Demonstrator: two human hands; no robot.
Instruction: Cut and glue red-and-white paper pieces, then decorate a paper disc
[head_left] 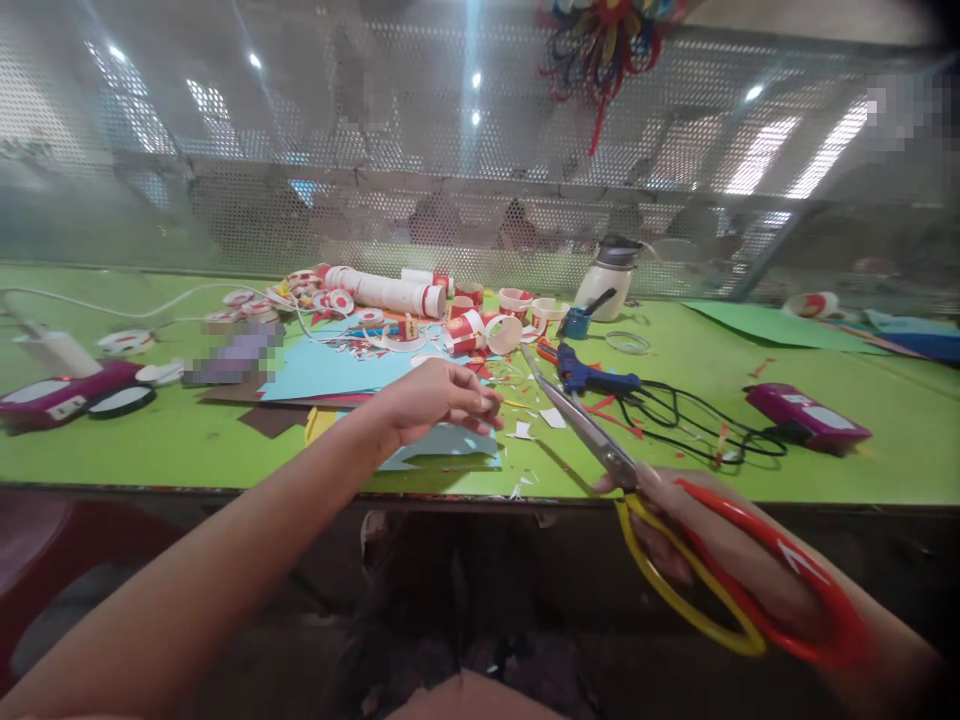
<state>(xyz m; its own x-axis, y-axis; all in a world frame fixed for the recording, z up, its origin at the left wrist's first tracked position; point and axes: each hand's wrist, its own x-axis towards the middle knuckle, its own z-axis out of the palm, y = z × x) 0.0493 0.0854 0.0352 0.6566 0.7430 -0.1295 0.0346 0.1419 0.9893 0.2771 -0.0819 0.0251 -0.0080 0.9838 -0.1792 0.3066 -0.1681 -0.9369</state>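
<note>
Steel-bladed scissors sit in the right hand, fingers through the loops, blades closed above the green surface. Left hand pinches a small paper scrap; it looks light and floppy, best held near the edge.

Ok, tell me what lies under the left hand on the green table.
Under the left hand lies a light blue paper cutout, on the green table amid small paper scraps. The hand covers the cutout's upper edge; whether the fingertips pinch something is unclear.
</note>
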